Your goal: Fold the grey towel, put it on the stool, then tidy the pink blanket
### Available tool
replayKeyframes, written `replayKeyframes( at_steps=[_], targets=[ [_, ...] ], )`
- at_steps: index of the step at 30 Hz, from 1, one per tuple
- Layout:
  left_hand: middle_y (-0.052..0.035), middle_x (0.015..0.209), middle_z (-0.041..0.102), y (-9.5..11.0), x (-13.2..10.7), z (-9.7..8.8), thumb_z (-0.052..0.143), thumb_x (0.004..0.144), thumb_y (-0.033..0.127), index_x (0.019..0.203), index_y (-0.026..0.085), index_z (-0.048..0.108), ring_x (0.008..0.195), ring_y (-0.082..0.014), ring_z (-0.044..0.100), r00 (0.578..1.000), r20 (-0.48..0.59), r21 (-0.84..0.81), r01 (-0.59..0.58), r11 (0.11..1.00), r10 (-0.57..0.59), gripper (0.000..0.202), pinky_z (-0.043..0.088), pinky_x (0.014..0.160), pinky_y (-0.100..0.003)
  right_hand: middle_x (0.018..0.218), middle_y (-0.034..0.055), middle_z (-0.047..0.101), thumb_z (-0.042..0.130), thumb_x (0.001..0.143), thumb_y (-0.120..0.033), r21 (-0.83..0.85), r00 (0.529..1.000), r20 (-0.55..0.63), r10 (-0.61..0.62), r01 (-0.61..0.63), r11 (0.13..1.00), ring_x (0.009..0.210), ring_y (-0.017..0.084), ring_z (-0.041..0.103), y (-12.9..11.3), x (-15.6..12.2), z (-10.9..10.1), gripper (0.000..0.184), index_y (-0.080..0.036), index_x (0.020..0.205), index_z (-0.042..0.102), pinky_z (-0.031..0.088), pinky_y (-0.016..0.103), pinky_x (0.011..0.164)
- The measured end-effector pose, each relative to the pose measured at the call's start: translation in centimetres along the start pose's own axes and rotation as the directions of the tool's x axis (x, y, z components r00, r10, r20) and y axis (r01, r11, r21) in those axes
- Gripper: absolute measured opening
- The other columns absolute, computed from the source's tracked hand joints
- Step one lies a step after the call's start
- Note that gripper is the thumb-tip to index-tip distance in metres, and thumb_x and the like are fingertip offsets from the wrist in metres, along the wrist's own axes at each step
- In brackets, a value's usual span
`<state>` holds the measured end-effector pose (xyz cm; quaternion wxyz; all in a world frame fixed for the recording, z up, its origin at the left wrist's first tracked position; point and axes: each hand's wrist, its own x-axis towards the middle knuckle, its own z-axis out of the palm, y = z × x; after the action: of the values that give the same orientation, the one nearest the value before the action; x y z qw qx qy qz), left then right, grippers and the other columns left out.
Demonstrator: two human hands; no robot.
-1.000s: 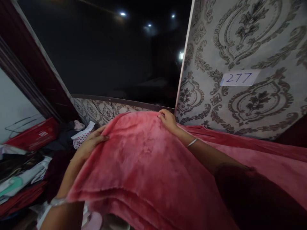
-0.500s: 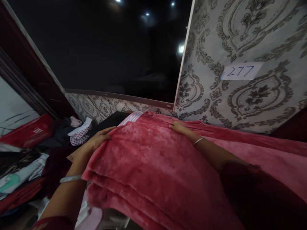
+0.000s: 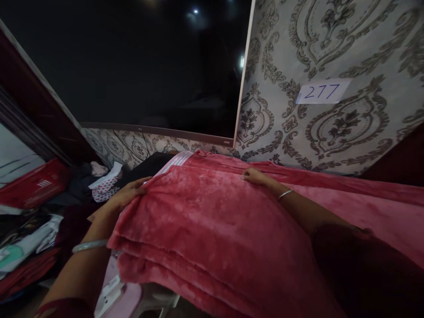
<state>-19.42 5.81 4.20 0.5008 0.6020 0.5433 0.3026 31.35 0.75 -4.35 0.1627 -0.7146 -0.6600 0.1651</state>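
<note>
A thick pink fleece blanket [image 3: 212, 225] lies folded in several layers in front of me. My left hand [image 3: 127, 194] grips its far left corner, thumb on top and fingers tucked under the fabric. My right hand [image 3: 256, 176] rests on the far edge of the fold, fingers curled onto the cloth. A bangle sits on each wrist. More of the same pink cloth spreads to the right along the wall.
A large dark screen [image 3: 139, 70] fills the wall ahead. Patterned wallpaper with a white label reading 277 [image 3: 319, 92] is on the right. A heap of clothes [image 3: 49, 212] and a red box [image 3: 33, 183] lie at the left.
The raised fold of the blanket has come down flat onto the layers below. Both hands sank with it, and a striped cloth now shows behind the far edge.
</note>
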Motion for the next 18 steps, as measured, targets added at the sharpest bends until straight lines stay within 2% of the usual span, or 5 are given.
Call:
replayKeyframes(
  at_steps=[4, 8, 12, 15, 18],
  targets=[
    [-0.0105, 0.109, 0.076, 0.6, -1.0, -0.3, 0.085, 0.045, 0.030, 0.125, 0.020, 0.068, 0.086, -0.0268, 0.072, 0.998, 0.038, -0.015, 0.051, 0.999, -0.050, 0.083, 0.060, 0.071, -0.034, 0.068, 0.0017, 0.059, 0.062, 0.076, -0.035, 0.039, 0.999, 0.035, -0.016, 0.015, 0.999, 0.065, 0.015, 0.049, 1.0, -1.7, -1.3, 0.020, -0.017, 0.069, 0.057, 0.035, 0.025, 0.059],
    [-0.0100, 0.112, 0.074, 0.9, -1.9, -0.4, 0.085, 0.043, 0.034, 0.127, 0.020, 0.066, 0.093, -0.0283, 0.071, 0.995, 0.093, 0.040, 0.025, 0.999, -0.029, 0.087, 0.059, 0.077, -0.036, 0.065, 0.0004, 0.056, 0.067, 0.074, -0.032, 0.000, 0.990, 0.126, 0.065, -0.066, 0.998, 0.063, 0.015, 0.048, 3.7, -3.3, -2.9, 0.024, -0.018, 0.060, 0.053, 0.035, 0.026, 0.061],
    [-0.0089, 0.106, 0.074, 0.8, -2.0, -0.8, 0.079, 0.050, 0.035, 0.135, 0.018, 0.061, 0.097, -0.0278, 0.069, 0.996, 0.084, 0.118, -0.052, 0.992, 0.042, 0.088, 0.057, 0.081, -0.035, 0.071, 0.0031, 0.062, 0.060, 0.082, -0.027, -0.022, 0.993, 0.072, 0.095, -0.094, 0.995, 0.068, 0.016, 0.054, 5.6, -4.1, -3.3, 0.019, -0.017, 0.066, 0.058, 0.038, 0.026, 0.064],
    [-0.0082, 0.100, 0.075, 0.9, -1.9, -1.0, 0.078, 0.051, 0.034, 0.141, 0.016, 0.056, 0.089, -0.0268, 0.070, 0.996, 0.087, 0.121, -0.035, 0.992, 0.025, 0.094, 0.057, 0.077, -0.034, 0.090, 0.0107, 0.071, 0.057, 0.085, -0.024, -0.122, 0.990, 0.005, 0.142, -0.141, 0.982, 0.082, 0.022, 0.063, 4.9, -4.1, -2.8, 0.015, -0.014, 0.084, 0.068, 0.045, 0.030, 0.073],
    [-0.0083, 0.100, 0.075, 1.2, -1.8, -1.0, 0.078, 0.051, 0.032, 0.139, 0.017, 0.058, 0.086, -0.0263, 0.070, 0.995, 0.100, 0.113, 0.009, 0.994, -0.020, 0.091, 0.056, 0.075, -0.034, 0.122, 0.0212, 0.066, 0.059, 0.086, -0.025, -0.236, 0.987, -0.151, 0.061, -0.096, 0.967, 0.109, 0.032, 0.062, 1.2, -4.1, -0.9, 0.034, -0.011, 0.115, 0.069, 0.047, 0.040, 0.093]
  ],
)
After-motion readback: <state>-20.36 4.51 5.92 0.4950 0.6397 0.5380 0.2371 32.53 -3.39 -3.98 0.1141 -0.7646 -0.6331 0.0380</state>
